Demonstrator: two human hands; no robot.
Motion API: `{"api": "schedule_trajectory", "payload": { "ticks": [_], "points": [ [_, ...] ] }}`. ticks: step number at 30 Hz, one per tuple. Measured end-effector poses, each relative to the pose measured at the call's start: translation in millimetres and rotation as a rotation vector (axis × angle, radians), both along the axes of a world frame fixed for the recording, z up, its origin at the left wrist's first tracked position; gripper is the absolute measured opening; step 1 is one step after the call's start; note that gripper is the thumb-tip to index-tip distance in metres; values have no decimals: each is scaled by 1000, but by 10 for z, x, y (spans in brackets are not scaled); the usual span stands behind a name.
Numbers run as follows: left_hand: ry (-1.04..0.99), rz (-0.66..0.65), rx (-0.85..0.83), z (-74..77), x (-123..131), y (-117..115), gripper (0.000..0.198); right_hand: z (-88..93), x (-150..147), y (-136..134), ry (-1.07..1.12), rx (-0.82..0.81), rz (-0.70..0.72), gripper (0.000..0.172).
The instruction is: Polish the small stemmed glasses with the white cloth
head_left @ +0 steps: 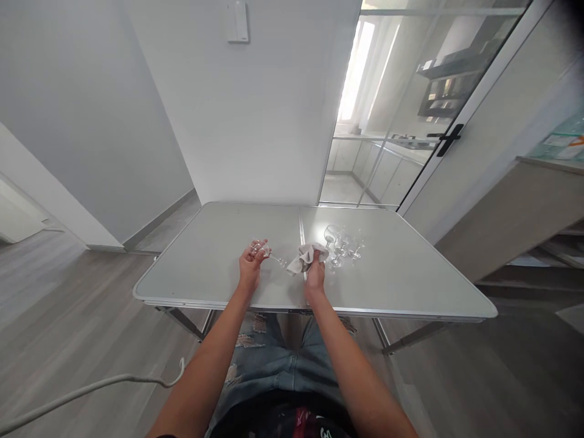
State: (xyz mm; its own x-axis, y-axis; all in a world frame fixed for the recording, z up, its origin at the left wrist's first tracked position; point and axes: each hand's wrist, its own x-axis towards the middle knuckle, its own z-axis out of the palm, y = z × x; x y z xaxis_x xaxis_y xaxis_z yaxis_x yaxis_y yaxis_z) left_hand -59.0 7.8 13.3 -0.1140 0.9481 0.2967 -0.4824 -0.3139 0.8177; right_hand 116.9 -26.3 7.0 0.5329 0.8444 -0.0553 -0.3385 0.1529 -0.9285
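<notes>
My left hand [252, 263] grips the bowl of a clear wine glass [274, 257], which is tilted on its side with its stem and foot toward the right. In my right hand [315, 277] is a bunched pale grey cloth [302, 259], its left end close to the foot of the glass; I cannot tell whether they touch. Just beyond the right hand, several more clear stemmed glasses [341, 244] stand close together on the table. Their outlines overlap.
The pale folding table [387, 274] has a metal rim and a seam across its middle. A white wall [255, 134] rises behind it. To the right is a glass door with a black handle [449, 140]. A light-coloured cable [118, 379] shows at lower left.
</notes>
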Motion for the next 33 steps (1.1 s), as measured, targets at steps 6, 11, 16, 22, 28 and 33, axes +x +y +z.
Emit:
{"api": "schedule_trajectory", "payload": {
  "ticks": [6, 11, 16, 22, 28, 33],
  "points": [
    [3, -125, 85, 50, 36, -52, 63, -112, -119, 94, 287, 1, 170, 47],
    [90, -175, 96, 47, 75, -90, 67, -151, -261, 82, 281, 91, 294, 45],
    [105, -124, 65, 50, 97, -87, 68, -176, -280, -11, -65, 161, 179, 41],
    [99, -166, 47, 77, 76, -121, 68, -135, -288, 89, 0, 188, 180, 46],
    [34, -2, 50, 65, 58, -88, 62, -181, -364, 44, 125, 106, 322, 53],
    [56, -30, 31, 46, 65, -81, 64, -125, -405, -46, -15, 120, 207, 49]
  ]
}}
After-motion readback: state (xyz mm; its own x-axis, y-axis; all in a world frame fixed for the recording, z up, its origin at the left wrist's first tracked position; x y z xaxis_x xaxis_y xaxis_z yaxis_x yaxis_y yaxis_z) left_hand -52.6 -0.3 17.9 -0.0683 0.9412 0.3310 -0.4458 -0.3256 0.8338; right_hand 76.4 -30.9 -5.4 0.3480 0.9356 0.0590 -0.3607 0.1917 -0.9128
